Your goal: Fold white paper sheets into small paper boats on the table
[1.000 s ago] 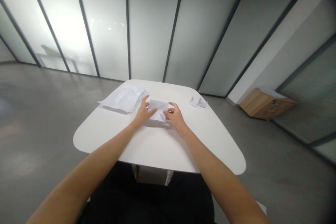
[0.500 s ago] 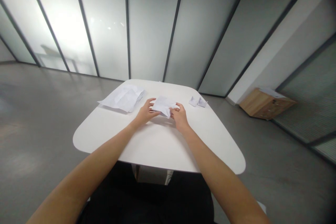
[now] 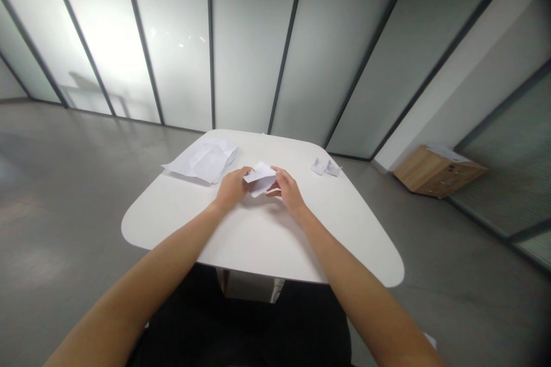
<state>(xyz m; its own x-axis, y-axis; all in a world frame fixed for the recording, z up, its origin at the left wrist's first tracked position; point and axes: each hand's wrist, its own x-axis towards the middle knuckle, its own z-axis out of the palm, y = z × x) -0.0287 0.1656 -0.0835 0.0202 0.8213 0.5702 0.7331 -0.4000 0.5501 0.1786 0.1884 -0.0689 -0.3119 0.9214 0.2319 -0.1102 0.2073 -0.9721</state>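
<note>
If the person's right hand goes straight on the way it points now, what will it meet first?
The right hand would probably meet first the small folded white paper in front of its fingertips; depth is unclear, so they may already touch.

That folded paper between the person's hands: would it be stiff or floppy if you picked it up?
The folded paper is probably very light and fairly floppy, since the sheet looks thin. Its creases suggest it may spring partly open when let go. On the smooth table it would likely slide, not roll.
</note>
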